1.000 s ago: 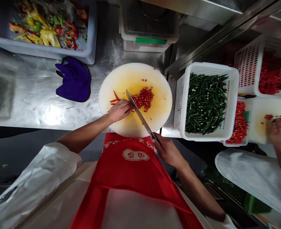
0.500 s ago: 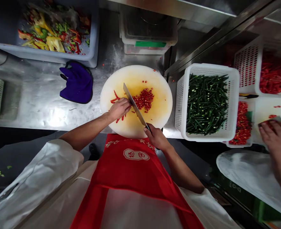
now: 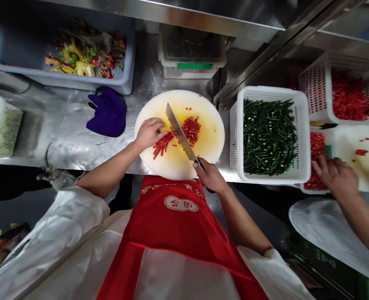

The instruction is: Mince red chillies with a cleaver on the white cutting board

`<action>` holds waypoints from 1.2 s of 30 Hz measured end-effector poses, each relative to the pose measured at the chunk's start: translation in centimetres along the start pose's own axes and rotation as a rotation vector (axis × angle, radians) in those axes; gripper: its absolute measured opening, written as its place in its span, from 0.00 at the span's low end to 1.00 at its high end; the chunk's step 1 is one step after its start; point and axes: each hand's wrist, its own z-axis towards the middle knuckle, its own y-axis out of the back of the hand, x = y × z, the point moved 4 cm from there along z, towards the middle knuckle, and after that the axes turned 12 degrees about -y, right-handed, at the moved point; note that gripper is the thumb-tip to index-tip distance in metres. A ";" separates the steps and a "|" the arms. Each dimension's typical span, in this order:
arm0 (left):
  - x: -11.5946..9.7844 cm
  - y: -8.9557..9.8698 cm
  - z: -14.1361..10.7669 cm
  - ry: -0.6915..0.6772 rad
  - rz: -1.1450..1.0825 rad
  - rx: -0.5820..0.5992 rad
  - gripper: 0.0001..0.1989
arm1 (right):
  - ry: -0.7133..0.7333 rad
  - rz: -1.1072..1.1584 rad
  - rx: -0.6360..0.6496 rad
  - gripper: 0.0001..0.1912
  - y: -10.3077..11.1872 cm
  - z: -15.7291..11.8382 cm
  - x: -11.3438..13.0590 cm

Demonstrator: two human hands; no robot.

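Note:
My right hand is closed around the dark handle of a kitchen knife. The long blade slants across the round white cutting board, its tip pointing up and left. Left of the blade lies a bunch of whole red chilies. My left hand is at the upper left of this bunch, thumb and fingers apart, the thumb by the chilies; contact is hard to make out. Chopped red chili is heaped on the blade's right side, with a few loose rings farther up the board.
A white basket of green chilies stands right of the board. Beyond it a co-worker's hand is in a tub of cut red chili. A purple cloth lies left, below a grey bin of vegetable scraps. A lidded box stands behind.
My left hand has lifted off the chilies, opened and shifted slightly up and left, uncovering the bunch. The knife stays on the board. The co-worker's hand has moved left to the tub.

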 end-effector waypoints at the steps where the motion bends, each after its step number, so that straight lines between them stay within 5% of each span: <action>1: 0.6 0.1 -0.2 0.016 0.009 0.003 0.18 | -0.007 -0.004 0.008 0.21 0.1 -0.4 -0.1; 6: 0.1 -1.6 -1.9 -0.027 0.003 0.015 0.22 | -0.024 -0.035 0.037 0.21 0.3 -1.6 0.1; 11: -1.7 -1.8 -3.2 0.115 0.099 -0.076 0.24 | -0.022 -0.073 0.070 0.22 0.5 -1.7 0.7; 20: -3.8 -1.7 -5.5 0.260 0.156 0.050 0.28 | -0.058 -0.063 0.117 0.26 1.4 -1.5 0.2; 27: -4.8 -3.0 -3.2 0.240 0.120 0.101 0.37 | -0.109 -0.013 0.109 0.31 1.2 -1.7 -1.8; 33: -5.2 -3.8 -2.0 0.116 0.123 0.133 0.19 | -0.148 -0.031 0.141 0.33 0.4 -1.5 -2.8; 36: -5.5 -3.9 -2.5 0.063 0.092 0.110 0.18 | -0.178 -0.050 0.135 0.31 0.3 -1.7 -3.0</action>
